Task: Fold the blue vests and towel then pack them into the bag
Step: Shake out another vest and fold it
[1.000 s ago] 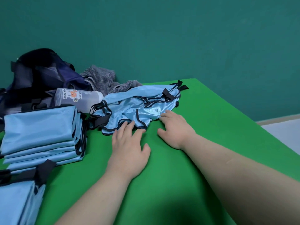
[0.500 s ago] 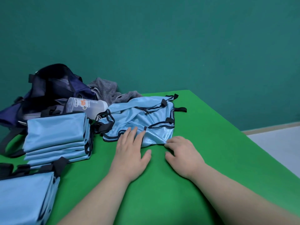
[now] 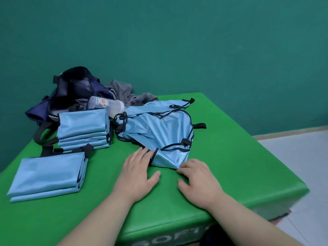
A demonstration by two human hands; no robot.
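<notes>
An unfolded light-blue vest [image 3: 156, 132] with black trim lies spread on the green table [image 3: 230, 166]. My left hand [image 3: 136, 173] lies flat with straight fingers, its fingertips on the vest's near left edge. My right hand [image 3: 198, 180] has bent fingers whose tips press the vest's near corner, where the cloth bunches to a point; its thumb stays off the cloth. Two stacks of folded blue vests [image 3: 83, 128] [image 3: 48, 174] sit to the left. The dark blue bag [image 3: 74, 91] stands open at the back left, with a crumpled grey towel [image 3: 124, 93] beside it.
A clear plastic bottle [image 3: 106, 104] lies between the bag and the far stack. The table's right edge [image 3: 276, 174] drops to a pale floor. A teal wall stands close behind the table.
Both hands have drawn back toward me, dragging the unfolded vest nearer and stretching it out. The view has pulled back, showing more of the table and the near stack.
</notes>
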